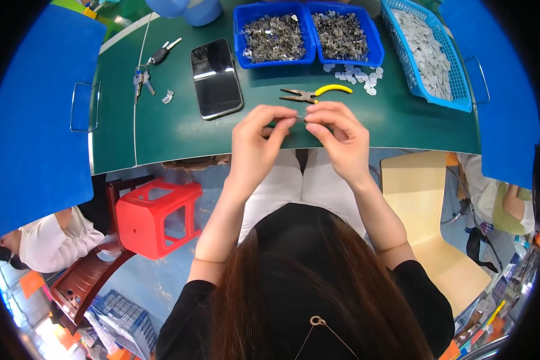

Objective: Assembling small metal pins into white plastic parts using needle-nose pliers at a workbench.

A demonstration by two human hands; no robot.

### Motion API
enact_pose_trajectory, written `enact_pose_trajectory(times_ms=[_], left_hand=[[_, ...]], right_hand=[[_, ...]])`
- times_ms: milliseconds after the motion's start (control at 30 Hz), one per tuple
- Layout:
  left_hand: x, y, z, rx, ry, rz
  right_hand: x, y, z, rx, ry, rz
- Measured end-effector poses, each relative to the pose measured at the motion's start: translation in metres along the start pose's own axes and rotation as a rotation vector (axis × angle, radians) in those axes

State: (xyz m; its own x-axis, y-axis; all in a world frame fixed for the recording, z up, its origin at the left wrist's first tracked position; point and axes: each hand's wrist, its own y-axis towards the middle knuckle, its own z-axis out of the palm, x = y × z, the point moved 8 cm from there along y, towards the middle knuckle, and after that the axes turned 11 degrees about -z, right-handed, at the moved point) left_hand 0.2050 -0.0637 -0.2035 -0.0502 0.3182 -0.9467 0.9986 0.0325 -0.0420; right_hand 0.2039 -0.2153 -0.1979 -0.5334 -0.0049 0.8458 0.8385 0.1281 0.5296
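My left hand [259, 141] and my right hand [341, 137] are raised close together by the table's near edge, each closed in a pinch. From the left fingertips a small thin pale piece [300, 117] sticks out toward the right hand. A tiny dark piece [306, 122] shows at my right fingertips; its kind is too small to tell, and fingers cover part of both pieces. Just beyond the hands lie long-nose pliers [306, 95] with yellow handles, their jaws pointing left.
Two blue bins [275, 62] hold many small metallic parts. A light-blue basket [415, 90] contains flat translucent pieces, with similar loose pieces [366, 77] nearby. A phone [216, 84], keys [143, 78] and a clear bit [168, 97] lie leftward on the green table [168, 135]. A red stool [147, 219] stands below.
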Motion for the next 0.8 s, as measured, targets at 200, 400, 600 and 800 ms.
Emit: enact_pose_trajectory(times_ms=[200,400,600,800], left_hand=[[-0.013,-0.018,0.004,0.097,-0.588,-0.053],[-0.006,-0.025,0.002,0.118,-0.829,-0.185],[-0.02,-0.032,-0.013,-0.038,-0.639,0.001],[-0.029,-0.036,-0.015,-0.075,-0.575,0.089]], right_hand=[[0.017,0.003,0.002,-0.026,0.225,0.151],[0.036,0.009,0.005,0.035,0.173,0.106],[0.052,0.019,0.004,0.131,0.117,0.057],[0.062,0.028,-0.001,0.154,-0.071,-0.025]])
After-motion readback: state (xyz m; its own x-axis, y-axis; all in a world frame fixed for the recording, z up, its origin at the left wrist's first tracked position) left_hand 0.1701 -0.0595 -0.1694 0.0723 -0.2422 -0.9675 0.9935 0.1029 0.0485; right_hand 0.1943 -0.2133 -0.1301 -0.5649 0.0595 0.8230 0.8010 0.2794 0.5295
